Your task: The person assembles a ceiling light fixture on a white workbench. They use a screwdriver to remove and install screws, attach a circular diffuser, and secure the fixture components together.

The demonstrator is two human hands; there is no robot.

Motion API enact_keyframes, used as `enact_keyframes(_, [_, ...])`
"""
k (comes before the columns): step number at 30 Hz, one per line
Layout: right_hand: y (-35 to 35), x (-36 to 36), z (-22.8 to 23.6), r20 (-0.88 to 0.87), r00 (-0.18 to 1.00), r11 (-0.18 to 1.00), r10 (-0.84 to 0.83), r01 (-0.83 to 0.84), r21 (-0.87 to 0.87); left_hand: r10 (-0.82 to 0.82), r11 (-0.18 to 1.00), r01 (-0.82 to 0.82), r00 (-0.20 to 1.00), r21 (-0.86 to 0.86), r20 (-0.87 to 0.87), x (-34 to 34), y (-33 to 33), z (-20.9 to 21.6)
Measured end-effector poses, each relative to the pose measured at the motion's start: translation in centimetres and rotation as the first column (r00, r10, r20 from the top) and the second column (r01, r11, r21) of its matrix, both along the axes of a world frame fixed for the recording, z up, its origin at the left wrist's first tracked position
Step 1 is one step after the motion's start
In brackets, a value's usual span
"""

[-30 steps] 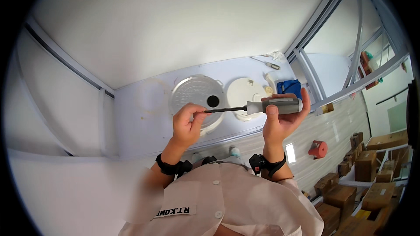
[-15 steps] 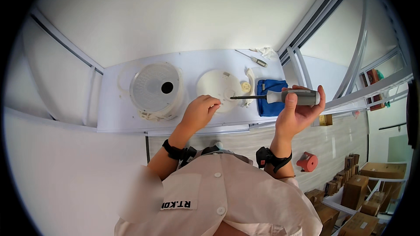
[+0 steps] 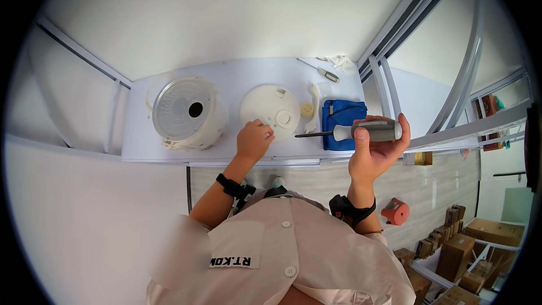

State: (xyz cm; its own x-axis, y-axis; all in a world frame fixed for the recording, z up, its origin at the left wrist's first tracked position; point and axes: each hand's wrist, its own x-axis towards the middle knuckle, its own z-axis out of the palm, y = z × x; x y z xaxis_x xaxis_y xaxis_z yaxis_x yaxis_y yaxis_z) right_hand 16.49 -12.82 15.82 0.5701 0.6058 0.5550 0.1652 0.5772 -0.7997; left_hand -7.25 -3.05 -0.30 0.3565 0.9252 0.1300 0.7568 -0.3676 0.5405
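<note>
My right hand (image 3: 375, 155) is closed round the grey handle of a screwdriver (image 3: 361, 131), which lies level with its dark shaft pointing left. My left hand (image 3: 256, 140) is over the near edge of a round white plastic lid (image 3: 261, 101). Its fingers are curled together, and whatever they pinch, if anything, is too small to make out. The lid has a round opening on its right side. Left of it stands a white rice-cooker-like body (image 3: 212, 127) with a metal disc on top that has a black hole.
Right of the lid are a small cream round part (image 3: 306, 109) and a curved white strip (image 3: 314, 99). A blue pouch (image 3: 341, 113) lies under the screwdriver. Farther back lie a second screwdriver (image 3: 327, 74) and crumpled white tissue (image 3: 340, 62). A red stool (image 3: 396, 212) stands on the floor.
My view has shifted slightly, so the table things sit a little farther left. The screwdriver has moved slightly left in view, still in my right hand. My left hand stays at the lid's near edge.
</note>
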Motion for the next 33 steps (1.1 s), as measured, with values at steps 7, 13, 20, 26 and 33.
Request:
enact_keyframes(7, [1.0,1.3,-0.5,0.014,1.0,1.0,0.003,-0.003,-0.014,0.081,0.991,-0.081,0.997,-0.105,-0.006,0.3,0.4,-0.7])
enact_keyframes(13, [1.5,2.0,-0.5,0.018,1.0,1.0,0.005,-0.005,-0.022,0.096,0.976,-0.096,0.995,-0.197,-0.007,0.6,1.3,-0.3])
enact_keyframes(20, [2.5,2.0,-0.2,-0.013,0.998,0.998,0.054,-0.054,-0.027,0.087,0.971,-0.075,0.995,-0.229,0.042,0.4,1.0,0.8])
enact_keyframes(26, [4.2,0.6,-0.2,-0.041,0.993,0.994,0.107,-0.107,-0.015,0.086,0.99,-0.067,0.984,-0.123,0.156,-0.4,0.1,5.0])
enact_keyframes(33, [6.4,-2.6,0.4,-0.019,0.952,0.951,0.307,-0.307,-0.036,-0.008,0.971,-0.068,0.949,0.229,0.315,-2.7,-1.4,9.2])
